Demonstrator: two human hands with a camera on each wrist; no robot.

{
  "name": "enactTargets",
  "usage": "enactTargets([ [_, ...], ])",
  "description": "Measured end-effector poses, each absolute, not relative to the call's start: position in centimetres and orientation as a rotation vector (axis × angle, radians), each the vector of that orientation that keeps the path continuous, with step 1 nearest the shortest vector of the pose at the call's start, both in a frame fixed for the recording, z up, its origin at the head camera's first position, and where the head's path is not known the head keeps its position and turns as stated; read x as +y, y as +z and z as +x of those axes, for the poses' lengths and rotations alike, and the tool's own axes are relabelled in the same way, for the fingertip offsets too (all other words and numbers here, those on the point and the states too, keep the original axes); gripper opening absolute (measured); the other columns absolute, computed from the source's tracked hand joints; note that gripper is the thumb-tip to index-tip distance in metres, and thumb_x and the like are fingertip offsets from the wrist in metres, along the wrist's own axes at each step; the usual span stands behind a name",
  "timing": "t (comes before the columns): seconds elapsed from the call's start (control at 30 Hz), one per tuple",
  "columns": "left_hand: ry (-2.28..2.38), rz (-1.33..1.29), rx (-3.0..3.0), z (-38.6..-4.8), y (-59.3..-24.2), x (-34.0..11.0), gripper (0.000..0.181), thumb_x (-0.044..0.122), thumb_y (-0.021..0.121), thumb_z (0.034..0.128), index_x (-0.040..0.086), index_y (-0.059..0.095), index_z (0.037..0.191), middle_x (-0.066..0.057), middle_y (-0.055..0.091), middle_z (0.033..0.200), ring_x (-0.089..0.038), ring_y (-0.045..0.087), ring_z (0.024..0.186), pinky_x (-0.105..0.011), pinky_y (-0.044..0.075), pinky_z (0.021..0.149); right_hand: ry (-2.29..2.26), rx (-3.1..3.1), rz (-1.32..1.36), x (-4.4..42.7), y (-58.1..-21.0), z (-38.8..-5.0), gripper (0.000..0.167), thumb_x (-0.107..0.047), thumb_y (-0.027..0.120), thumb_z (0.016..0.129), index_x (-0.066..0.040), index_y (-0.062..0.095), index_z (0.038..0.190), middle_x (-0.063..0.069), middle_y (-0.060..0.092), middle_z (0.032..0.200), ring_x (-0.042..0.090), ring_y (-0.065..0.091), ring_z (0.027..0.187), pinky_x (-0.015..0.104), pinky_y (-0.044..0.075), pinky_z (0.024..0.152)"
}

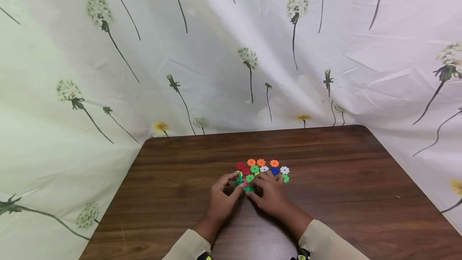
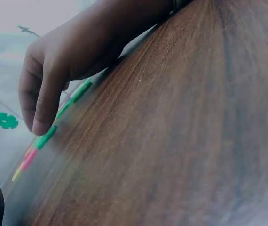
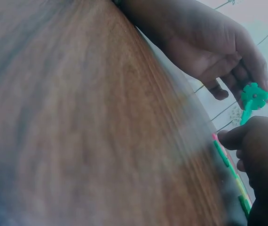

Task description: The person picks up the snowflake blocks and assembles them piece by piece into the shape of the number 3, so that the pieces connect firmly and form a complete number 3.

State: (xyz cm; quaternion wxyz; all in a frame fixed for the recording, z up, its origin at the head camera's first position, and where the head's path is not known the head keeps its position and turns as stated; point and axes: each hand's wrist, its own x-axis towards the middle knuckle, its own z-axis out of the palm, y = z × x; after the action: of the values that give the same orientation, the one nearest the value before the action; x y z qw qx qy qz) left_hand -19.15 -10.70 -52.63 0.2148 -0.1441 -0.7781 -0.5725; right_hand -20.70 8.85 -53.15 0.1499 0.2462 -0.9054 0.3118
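Note:
Between the thumb and fingertips of my left hand (image 1: 221,199) I pinch a few joined green notched discs (image 1: 238,179); the same green piece (image 3: 253,97) shows in the right wrist view, held clear of the table. My right hand (image 1: 271,196) is lowered over the flat discs, its thumb and a fingertip near a green disc (image 1: 248,189) lying on the table. Whether its fingers grip that disc cannot be told. In the left wrist view, my right hand (image 2: 59,70) points down at green discs (image 2: 46,137).
Loose discs lie behind and between the hands: orange (image 1: 274,163), red (image 1: 240,165), white (image 1: 284,170), blue (image 1: 274,171) and green (image 1: 254,169). The brown wooden table (image 1: 162,196) meets a white floral cloth (image 1: 216,71) at its back edge.

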Motion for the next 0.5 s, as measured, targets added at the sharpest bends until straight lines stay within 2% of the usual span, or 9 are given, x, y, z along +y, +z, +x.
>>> enactTargets([
  [0.17,-1.638,-0.421,-2.177,-19.01,-52.43,-10.88,0.038,0.007,0.082,0.0971,0.009,0.075,0.134,-0.007,0.076,0.117,-0.015,0.065,0.096,-0.031,0.055,0.082,0.862,-2.587,0.705,8.82,-53.36,-20.65,0.027,-0.029,0.094,0.088,-0.018,0.084,0.11,-0.002,0.073,0.108,0.022,0.056,0.109,0.052,0.026,0.093],
  [0.33,-1.655,-0.462,-2.196,-19.01,-52.42,-10.93,0.041,0.013,0.08,0.1009,0.022,0.071,0.14,-0.006,0.072,0.118,-0.017,0.063,0.097,-0.027,0.052,0.078,0.842,-2.655,0.668,8.9,-53.45,-20.64,0.027,-0.031,0.091,0.091,-0.016,0.085,0.113,-0.002,0.072,0.11,0.023,0.054,0.112,0.057,0.028,0.096],
  [0.5,-1.67,-0.458,-2.198,-18.99,-52.51,-10.97,0.037,0.012,0.079,0.1012,0.015,0.072,0.137,-0.008,0.073,0.118,-0.015,0.062,0.095,-0.029,0.053,0.082,0.815,-2.698,0.66,8.86,-53.32,-20.61,0.026,-0.03,0.088,0.094,-0.016,0.085,0.116,-0.002,0.07,0.111,0.023,0.051,0.11,0.058,0.028,0.095],
])
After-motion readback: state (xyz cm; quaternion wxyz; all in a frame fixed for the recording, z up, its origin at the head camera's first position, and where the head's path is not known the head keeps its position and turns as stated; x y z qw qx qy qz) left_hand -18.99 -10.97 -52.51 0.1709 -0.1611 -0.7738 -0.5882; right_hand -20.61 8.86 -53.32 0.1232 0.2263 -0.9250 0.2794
